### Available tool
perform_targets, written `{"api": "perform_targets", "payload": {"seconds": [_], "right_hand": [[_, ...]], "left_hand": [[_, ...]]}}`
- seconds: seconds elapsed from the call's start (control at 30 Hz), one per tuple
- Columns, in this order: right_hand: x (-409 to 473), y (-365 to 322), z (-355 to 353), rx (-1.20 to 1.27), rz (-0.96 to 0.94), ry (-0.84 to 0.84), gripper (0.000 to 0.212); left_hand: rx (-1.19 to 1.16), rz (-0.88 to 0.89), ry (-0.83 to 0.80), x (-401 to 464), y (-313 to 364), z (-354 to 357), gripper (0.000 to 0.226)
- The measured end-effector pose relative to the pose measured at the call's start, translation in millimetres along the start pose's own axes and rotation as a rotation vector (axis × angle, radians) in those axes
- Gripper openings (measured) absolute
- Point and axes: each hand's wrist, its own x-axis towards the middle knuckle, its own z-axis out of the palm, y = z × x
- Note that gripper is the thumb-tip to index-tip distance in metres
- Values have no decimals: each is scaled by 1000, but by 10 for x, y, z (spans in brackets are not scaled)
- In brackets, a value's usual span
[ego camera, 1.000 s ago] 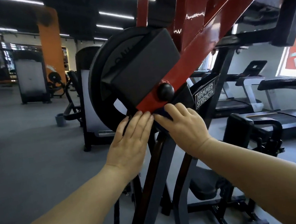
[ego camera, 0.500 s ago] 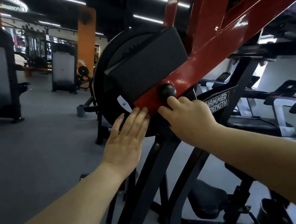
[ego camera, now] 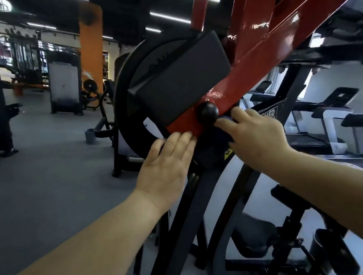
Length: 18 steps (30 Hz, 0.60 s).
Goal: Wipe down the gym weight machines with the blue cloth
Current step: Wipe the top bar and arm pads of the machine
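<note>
**Cloth pressed to the lever arm of a plate-loaded machine**

The soft, dark-blue cloth (ego camera: 226, 128) lies bunched under the right hand (ego camera: 255, 135), only a small fold showing between the fingers (ego camera: 240, 114) and the red steel lever arm (ego camera: 257, 55), just below the round black knob (ego camera: 207, 111) at the arm's lower end. Judged as material, it is light, limp and compliant; it will drape over tube edges and weld beads, and it is best held gathered in the palm with the fingertips pressing it flat, as here. The right fingers are curled over the cloth, pinning it to the painted metal.

The left hand (ego camera: 168, 163) lies flat, fingers straight and close together, its tips touching the lower edge of the red arm beside the large black weight plate (ego camera: 129, 112); it holds nothing and seems to be steadying. A black rectangular foam pad (ego camera: 181, 78) sits against the plate, above the knob. The glossy paint is probably slick, and the frame is rigid and heavy. Behind stand an orange pillar (ego camera: 92, 44), other machines and a grey gym floor (ego camera: 39, 170).
</note>
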Motion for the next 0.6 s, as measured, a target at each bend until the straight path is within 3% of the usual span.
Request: {"api": "perform_targets", "payload": {"seconds": [0.2, 0.33, 0.5, 0.6], "right_hand": [[-6, 290, 97, 74, -51, 24, 67], [233, 581, 61, 96, 218, 0, 48], [178, 718, 131, 216, 61, -32, 50], [375, 997, -11, 135, 109, 42, 45]], "left_hand": [[-204, 125, 62, 146, 58, -182, 56], [-160, 111, 117, 523, 72, -389, 60], [-169, 130, 120, 931, 174, -475, 45], [-158, 89, 82, 1099, 245, -498, 39]]}}
